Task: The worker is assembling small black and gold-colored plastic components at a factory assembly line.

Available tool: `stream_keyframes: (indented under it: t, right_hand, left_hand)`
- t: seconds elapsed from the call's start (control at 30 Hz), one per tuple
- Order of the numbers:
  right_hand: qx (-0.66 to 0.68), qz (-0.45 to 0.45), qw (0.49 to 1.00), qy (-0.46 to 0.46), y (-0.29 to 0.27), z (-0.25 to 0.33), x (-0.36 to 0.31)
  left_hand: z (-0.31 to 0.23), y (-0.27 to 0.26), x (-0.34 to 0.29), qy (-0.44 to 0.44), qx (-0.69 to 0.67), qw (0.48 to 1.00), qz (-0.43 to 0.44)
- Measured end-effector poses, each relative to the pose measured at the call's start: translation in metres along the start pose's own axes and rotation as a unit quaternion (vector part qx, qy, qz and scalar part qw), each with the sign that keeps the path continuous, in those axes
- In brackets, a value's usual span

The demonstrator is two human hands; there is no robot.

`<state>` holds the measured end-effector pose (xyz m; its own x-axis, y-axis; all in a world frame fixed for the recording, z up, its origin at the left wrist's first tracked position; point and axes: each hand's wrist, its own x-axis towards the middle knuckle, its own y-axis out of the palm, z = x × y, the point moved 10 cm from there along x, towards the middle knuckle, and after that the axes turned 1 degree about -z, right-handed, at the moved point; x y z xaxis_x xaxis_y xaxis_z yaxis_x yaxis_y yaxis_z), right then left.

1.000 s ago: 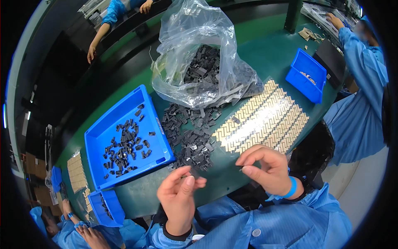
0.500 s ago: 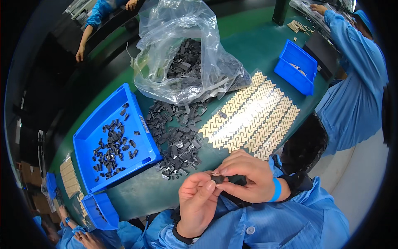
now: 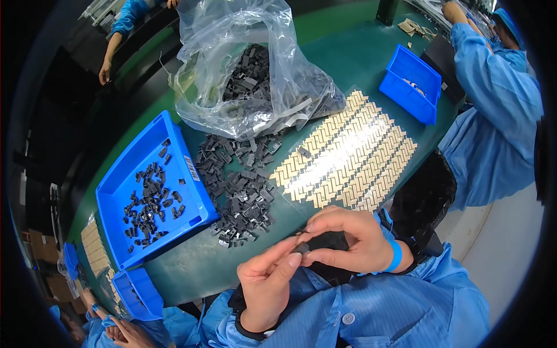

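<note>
Near the table's front edge, a small black plastic part (image 3: 302, 247) is held between the fingertips of both hands. My left hand (image 3: 267, 281) grips it from the left, thumb on top and fingers extended behind. From the right, my right hand (image 3: 357, 240) has its thumb and forefinger curled against the same part; something thin and dark shows at the forefinger's tip, too small to make out. A pile of similar black parts (image 3: 238, 191) lies just beyond my left hand. Beyond my right hand is a sheet of tan pieces in a zigzag pattern (image 3: 348, 153), with one black part (image 3: 304, 152) on it.
A large clear plastic bag (image 3: 203, 107) of black parts stands at the back. Left are a big blue tray (image 3: 110, 206) with scattered black parts and a smaller blue bin (image 3: 142, 293). Another blue bin (image 3: 426, 107) sits far right, near a co-worker's blue sleeve (image 3: 487, 69).
The view has shifted slightly, so the table's things appear further left and up. My fingers have changed position around the black part, and the right thumb and forefinger are more spread.
</note>
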<state>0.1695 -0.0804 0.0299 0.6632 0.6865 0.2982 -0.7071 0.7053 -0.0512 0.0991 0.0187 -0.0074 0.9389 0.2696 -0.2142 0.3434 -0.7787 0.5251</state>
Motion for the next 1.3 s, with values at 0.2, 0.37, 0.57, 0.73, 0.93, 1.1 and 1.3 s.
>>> stream_keyframes:
  t: [0.2, 0.37, 0.57, 0.73, 0.93, 1.1, 1.3]
  right_hand:
    - [0.274, -0.104, 0.954, 0.065, 0.003, -0.021, -0.004]
    - [0.3, -0.13, 0.941, 0.087, 0.011, -0.028, -0.007]
    - [0.276, -0.14, 0.947, 0.084, 0.01, -0.03, -0.007]
    - [0.254, -0.14, 0.953, 0.09, 0.011, -0.029, -0.006]
    - [0.241, -0.134, 0.958, 0.082, 0.011, -0.029, -0.004]
    - [0.223, -0.148, 0.96, 0.08, 0.009, -0.027, -0.006]
    - [0.194, -0.163, 0.965, 0.071, 0.007, -0.026, -0.007]
  left_hand:
    - [-0.01, -0.007, -0.002, 0.097, 0.061, 0.992, -0.058]
    - [-0.015, -0.005, -0.003, 0.137, 0.094, 0.984, -0.06]
    - [-0.015, -0.005, -0.004, 0.144, 0.118, 0.981, -0.061]
    - [-0.016, -0.005, -0.004, 0.14, 0.117, 0.981, -0.06]
    - [-0.014, -0.006, -0.003, 0.133, 0.104, 0.984, -0.061]
    - [-0.015, -0.005, -0.004, 0.138, 0.105, 0.983, -0.059]
    - [-0.015, -0.007, -0.005, 0.139, 0.12, 0.981, -0.061]
